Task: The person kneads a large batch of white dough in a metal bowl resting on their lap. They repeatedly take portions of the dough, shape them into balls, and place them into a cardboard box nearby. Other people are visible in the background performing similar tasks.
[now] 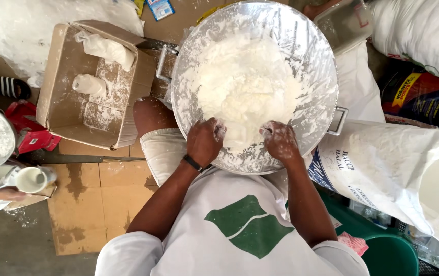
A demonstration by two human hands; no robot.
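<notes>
At the centre of the head view, the person is kneading: the left hand (pixel 204 140) and right hand (pixel 280 140) are both pressing, fingers curled, into the near edge of the white dough (pixel 245 84) filling the large metal basin (pixel 311 46). Judging by the loose flour, mixing is partway, and folding seems called for; a cardboard box (pixel 66 107) is sitting at upper left.

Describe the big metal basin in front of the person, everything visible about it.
The metal basin is wide, round and shallow, silvery, with a loop handle on each side. Its inner wall is smeared and dusted with white flour, and a mound of white dough fills its middle. Both the left hand and right hand press into the dough at the near rim. It sits level beside a cardboard box.
</notes>
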